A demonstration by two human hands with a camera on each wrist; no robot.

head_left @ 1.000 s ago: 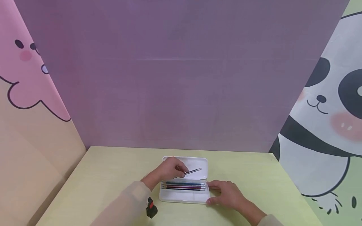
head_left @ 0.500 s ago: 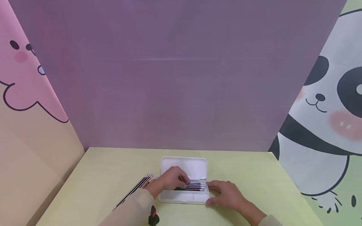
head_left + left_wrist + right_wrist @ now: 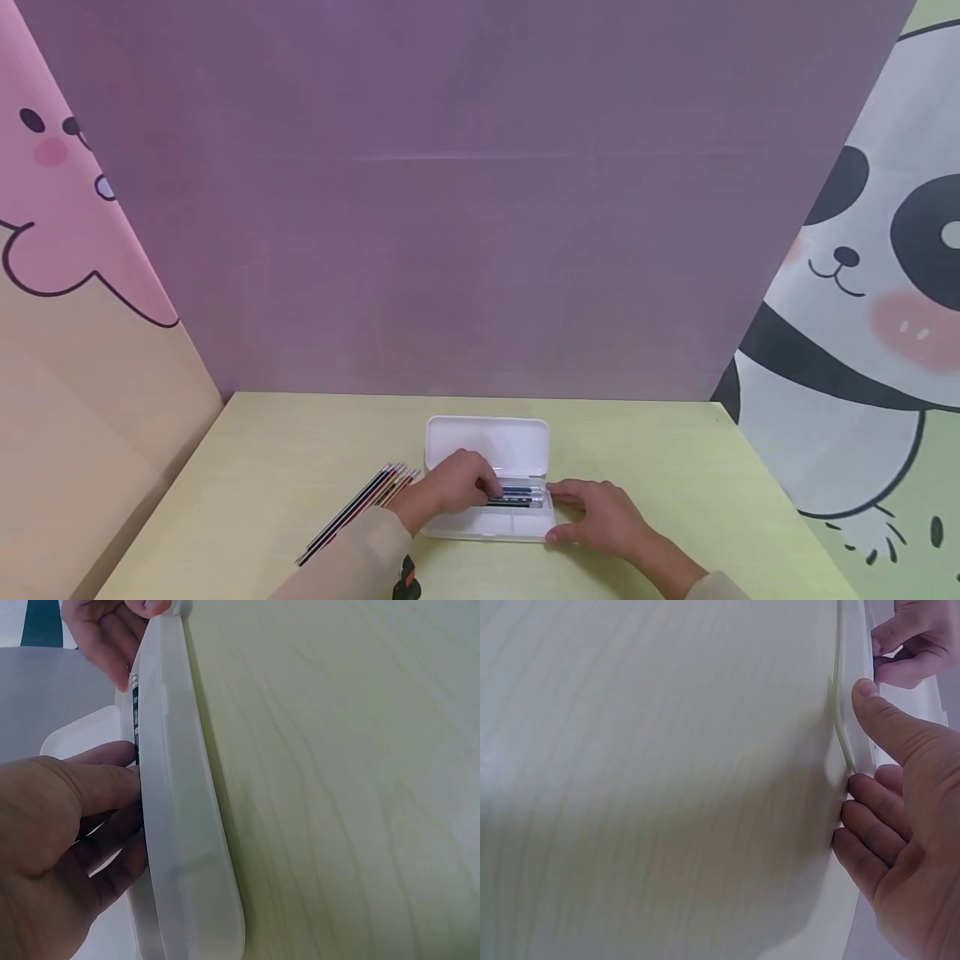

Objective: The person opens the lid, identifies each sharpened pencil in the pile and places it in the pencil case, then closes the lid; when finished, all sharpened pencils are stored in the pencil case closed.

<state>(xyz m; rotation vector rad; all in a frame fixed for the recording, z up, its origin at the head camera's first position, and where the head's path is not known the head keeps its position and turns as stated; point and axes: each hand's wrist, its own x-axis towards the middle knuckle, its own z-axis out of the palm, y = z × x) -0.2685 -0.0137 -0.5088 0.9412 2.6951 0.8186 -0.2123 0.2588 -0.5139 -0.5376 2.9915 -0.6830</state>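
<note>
An open white pencil case (image 3: 465,527) lies on the table with its lid (image 3: 517,442) folded back. Several dark pencils (image 3: 519,492) lie side by side in its rear compartment; the front compartments hold nothing visible. My left hand (image 3: 463,482) reaches down into the case. Its thumb and fingers pinch a dark pencil (image 3: 136,712) at the tray's edge, with the pencil's far part showing beyond the fingertips. At the case's right end my right hand (image 3: 603,518) holds the corner, thumb (image 3: 885,720) against the front wall and fingers bent at the short side.
A loose bundle of several pencils (image 3: 352,508) lies slanting on the table (image 3: 637,450) left of the case, partly behind the left sleeve (image 3: 352,554). A small black and red object (image 3: 407,579) shows beside that sleeve. A purple panel (image 3: 480,250) stands behind the table.
My left hand has come down from over the lid into the rear compartment, bringing the pencil with it. The bundle on the table came into sight from behind the sleeve. The right hand stayed put.
</note>
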